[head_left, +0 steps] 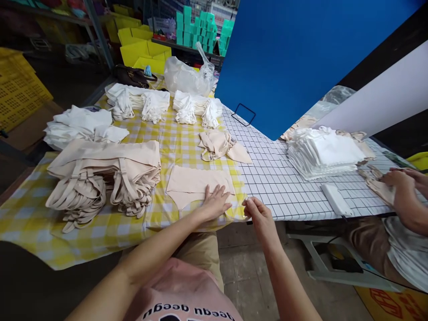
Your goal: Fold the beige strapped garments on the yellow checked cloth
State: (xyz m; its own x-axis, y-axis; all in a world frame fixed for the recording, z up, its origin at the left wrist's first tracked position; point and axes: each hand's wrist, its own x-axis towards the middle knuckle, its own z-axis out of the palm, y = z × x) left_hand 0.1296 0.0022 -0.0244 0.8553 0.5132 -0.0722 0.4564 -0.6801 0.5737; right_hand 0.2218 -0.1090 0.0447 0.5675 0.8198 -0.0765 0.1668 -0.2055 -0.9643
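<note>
A beige strappy top (187,180) lies spread on the yellow checked cloth in front of me. My left hand (216,203) rests flat on its right part, fingers spread. To the right, at the table's front edge, my right hand (261,216) is closed with thumb and finger pinched; what is between them is too small to make out. Behind the top lies a crumpled beige garment (217,145). On my left, a thick pile of folded beige tops (110,156) has its straps hanging in bunches toward the front.
White folded tops (154,100) and a clear plastic bag (187,76) stand at the back. A white heap (80,125) lies far left. Across the grid-patterned cloth are a white stack (327,149), a white device (336,199) and a co-worker's hands (403,183). A blue panel (284,58) rises behind.
</note>
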